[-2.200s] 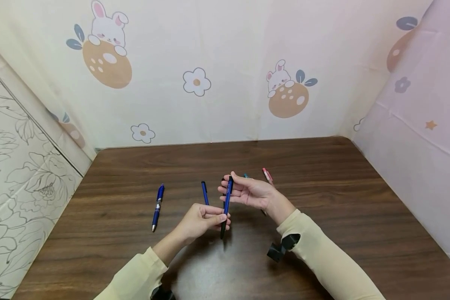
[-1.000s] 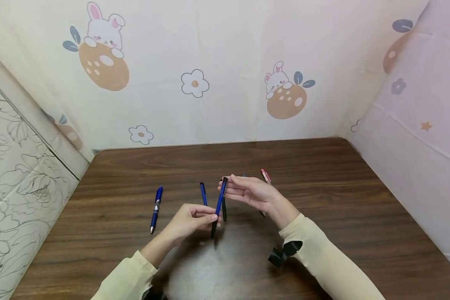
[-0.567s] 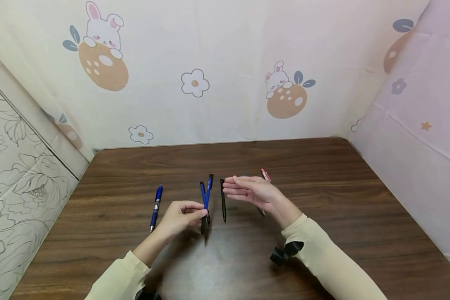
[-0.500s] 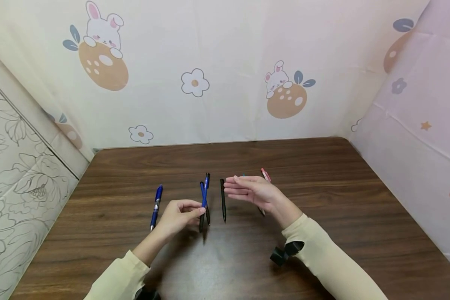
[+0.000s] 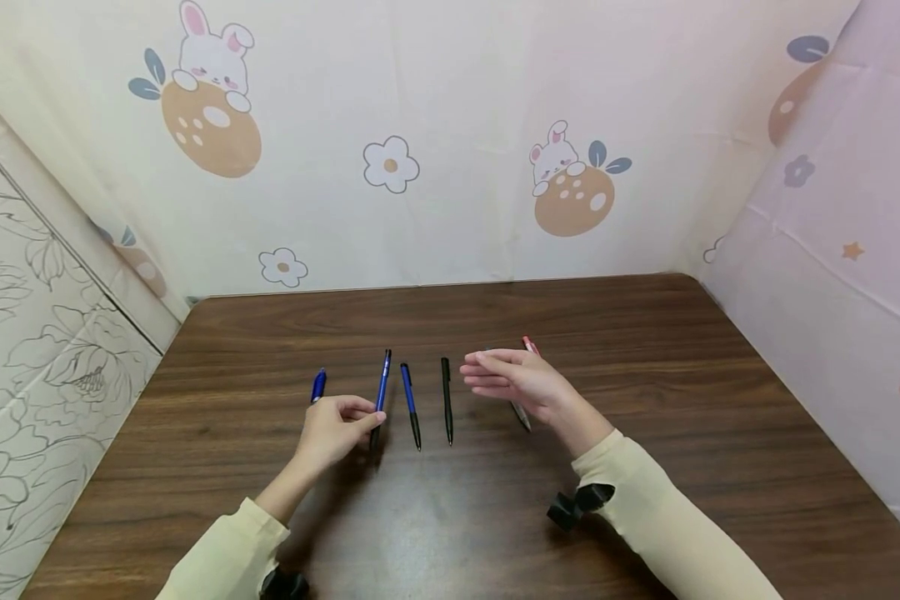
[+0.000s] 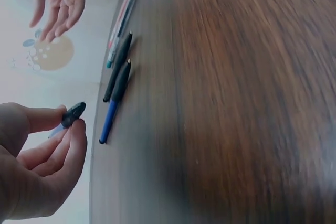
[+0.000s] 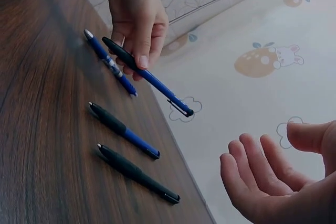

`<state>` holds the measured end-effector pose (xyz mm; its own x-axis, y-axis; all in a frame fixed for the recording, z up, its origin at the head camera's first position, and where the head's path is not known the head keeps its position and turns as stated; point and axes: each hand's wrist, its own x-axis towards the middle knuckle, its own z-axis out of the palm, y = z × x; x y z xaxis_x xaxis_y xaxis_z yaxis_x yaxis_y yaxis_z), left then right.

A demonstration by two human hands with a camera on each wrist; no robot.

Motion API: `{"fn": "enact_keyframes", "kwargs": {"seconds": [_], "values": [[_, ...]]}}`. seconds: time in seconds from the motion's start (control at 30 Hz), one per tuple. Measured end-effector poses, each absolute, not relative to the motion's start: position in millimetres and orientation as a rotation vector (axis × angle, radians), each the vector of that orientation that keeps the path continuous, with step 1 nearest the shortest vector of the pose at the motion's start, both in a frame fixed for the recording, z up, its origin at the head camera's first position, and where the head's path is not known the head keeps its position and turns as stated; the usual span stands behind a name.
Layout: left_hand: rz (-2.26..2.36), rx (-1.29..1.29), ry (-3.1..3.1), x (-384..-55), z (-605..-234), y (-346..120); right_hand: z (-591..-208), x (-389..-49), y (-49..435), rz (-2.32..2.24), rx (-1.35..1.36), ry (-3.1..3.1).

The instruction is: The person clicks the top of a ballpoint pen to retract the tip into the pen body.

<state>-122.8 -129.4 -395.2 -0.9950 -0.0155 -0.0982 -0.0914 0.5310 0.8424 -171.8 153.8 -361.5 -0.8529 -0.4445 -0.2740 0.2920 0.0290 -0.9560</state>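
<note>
My left hand (image 5: 335, 431) pinches a blue pen with a black grip (image 5: 383, 385) between thumb and fingers, held above the table. In the right wrist view this pen (image 7: 157, 85) slants with its clip end down to the right. My right hand (image 5: 521, 382) holds nothing, its fingers extended over the pens on the right. Between the hands lie a second blue-and-black pen (image 5: 410, 404) and a black pen (image 5: 447, 402). A blue pen with a patterned barrel (image 5: 318, 385) lies left, partly hidden behind my left hand.
A red-ended pen (image 5: 530, 345) and another pen (image 5: 521, 415) lie partly covered by my right hand. All rest on a dark wooden table (image 5: 450, 533). A printed curtain (image 5: 457, 208) hangs behind it, and a patterned panel (image 5: 52, 400) stands on the left.
My left hand has carried the blue pen leftward, away from my right hand and past the second blue-and-black pen. My right hand has let go of the pen and drawn slightly right.
</note>
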Motion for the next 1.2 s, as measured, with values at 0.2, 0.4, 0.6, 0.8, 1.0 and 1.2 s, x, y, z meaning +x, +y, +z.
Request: {"fn": "enact_keyframes", "kwargs": {"seconds": [0.2, 0.4, 0.6, 0.8, 1.0, 1.2], "values": [[1.346, -0.103, 2.812, -125, -400, -136, -362, -171, 158, -1.868, -0.118, 1.840], [1.193, -0.090, 2.957, -127, -402, -141, -361, -170, 161, -1.878, -0.121, 1.913], [1.049, -0.077, 3.039, -126, -401, -145, -361, -170, 162, -1.858, -0.178, 2.001], [0.975, -0.106, 3.041, -127, -402, -147, -361, -169, 164, -1.781, -0.225, 2.104], [0.910, -0.133, 3.064, -128, -402, -147, -360, -168, 164, -1.708, -0.215, 2.164], [0.872, -0.155, 3.069, -128, -403, -149, -361, -166, 165, -1.690, -0.220, 2.169]]}}
